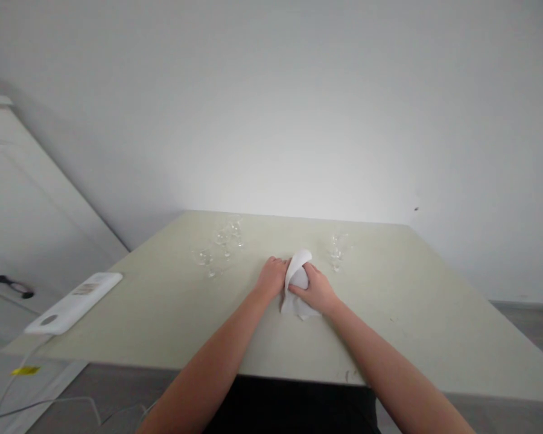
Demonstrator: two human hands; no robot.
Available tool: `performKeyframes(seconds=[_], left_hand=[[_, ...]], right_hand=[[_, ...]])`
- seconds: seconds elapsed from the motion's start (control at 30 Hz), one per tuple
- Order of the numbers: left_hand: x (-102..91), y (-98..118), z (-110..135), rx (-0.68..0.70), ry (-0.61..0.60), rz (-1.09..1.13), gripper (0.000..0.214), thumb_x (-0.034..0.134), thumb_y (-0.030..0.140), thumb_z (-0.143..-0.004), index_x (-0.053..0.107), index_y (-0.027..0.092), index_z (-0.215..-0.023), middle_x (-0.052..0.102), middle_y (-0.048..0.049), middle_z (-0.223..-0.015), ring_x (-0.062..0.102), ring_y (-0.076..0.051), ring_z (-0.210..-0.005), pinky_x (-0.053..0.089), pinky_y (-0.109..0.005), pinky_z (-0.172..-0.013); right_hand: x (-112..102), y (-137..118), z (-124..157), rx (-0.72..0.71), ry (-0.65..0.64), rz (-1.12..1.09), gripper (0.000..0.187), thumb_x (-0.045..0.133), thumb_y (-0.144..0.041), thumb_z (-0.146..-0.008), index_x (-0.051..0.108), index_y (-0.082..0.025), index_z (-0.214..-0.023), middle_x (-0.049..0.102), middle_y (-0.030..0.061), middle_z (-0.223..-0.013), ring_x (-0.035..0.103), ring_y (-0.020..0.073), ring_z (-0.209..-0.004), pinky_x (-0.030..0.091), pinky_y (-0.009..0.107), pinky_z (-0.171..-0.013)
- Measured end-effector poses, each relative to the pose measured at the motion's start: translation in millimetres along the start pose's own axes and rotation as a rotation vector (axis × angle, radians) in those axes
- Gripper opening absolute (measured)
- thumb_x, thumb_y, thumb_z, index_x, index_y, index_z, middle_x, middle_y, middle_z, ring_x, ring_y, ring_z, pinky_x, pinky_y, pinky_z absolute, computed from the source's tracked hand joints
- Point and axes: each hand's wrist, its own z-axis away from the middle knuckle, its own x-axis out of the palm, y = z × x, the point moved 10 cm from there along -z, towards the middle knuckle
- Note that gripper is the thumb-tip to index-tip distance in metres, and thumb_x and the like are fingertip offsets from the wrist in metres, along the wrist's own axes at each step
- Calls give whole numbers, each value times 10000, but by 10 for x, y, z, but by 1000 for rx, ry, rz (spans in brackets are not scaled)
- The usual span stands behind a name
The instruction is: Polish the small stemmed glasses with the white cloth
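Note:
My left hand (pixel 270 277) and my right hand (pixel 317 290) meet over the middle of a pale table (pixel 163 307). Between them is a white cloth (pixel 297 278), bunched around something I cannot make out. My right hand grips the cloth from the right. My left hand closes on its left side. Three clear stemmed glasses (pixel 221 242) stand upright to the far left of my hands. One or two more clear glasses (pixel 338 250) stand just beyond my right hand.
A white flat device (pixel 75 301) with a cable lies on the table's left edge. A white cabinet (pixel 18 211) stands at the left. A plain white wall runs behind the table.

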Motion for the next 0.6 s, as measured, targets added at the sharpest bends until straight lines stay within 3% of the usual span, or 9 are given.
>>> performKeyframes(seconds=[0.1, 0.17, 0.3, 0.4, 0.5, 0.6], left_hand=[[-93, 87, 9, 60, 73, -31, 146, 447, 197, -939, 575, 170, -1004, 681, -81, -933, 619, -229, -921, 396, -359, -849], [-101, 111, 14, 73, 80, -46, 131, 442, 210, -944, 564, 179, -977, 676, -78, -920, 615, -229, -918, 393, -365, -848], [15, 70, 9, 54, 2, -39, 141, 460, 201, -931, 560, 170, -1025, 681, -79, -880, 626, -226, -887, 392, -367, -843], [77, 1, 2, -4, -36, -13, 156, 500, 209, -909, 566, 166, -1044, 682, -79, -882, 627, -225, -886, 400, -355, -833], [2, 41, -3, 14, 25, -26, 137, 491, 227, -921, 569, 176, -1021, 676, -81, -935, 609, -228, -940, 397, -354, -863], [-63, 134, 4, 84, 73, -57, 141, 447, 224, -946, 567, 183, -1007, 667, -76, -951, 598, -228, -948, 398, -358, -857]], right_hand=[[43, 269, -6, 224, -23, -282, 419, 499, -541, -845, 598, -143, -930, 635, 52, -819, 562, 191, -753, 442, 315, -717], [90, 327, -1, 276, -72, -422, 458, 426, -563, -878, 589, -135, -868, 626, 45, -775, 553, 178, -723, 446, 301, -687], [-22, 130, -16, 85, -27, -153, 386, 653, -478, -755, 579, -172, -977, 634, 39, -888, 563, 192, -812, 453, 328, -774], [-51, -6, -12, -24, 29, 8, 496, 749, -414, -655, 576, -201, -1067, 626, 65, -1026, 569, 221, -932, 442, 351, -840], [-9, 214, -19, 174, 31, -215, 438, 616, -532, -762, 603, -165, -1001, 655, 78, -938, 586, 221, -849, 458, 341, -769], [74, 443, 26, 398, -12, -462, 504, 405, -588, -866, 618, -133, -913, 669, 98, -878, 598, 227, -802, 472, 341, -721]])
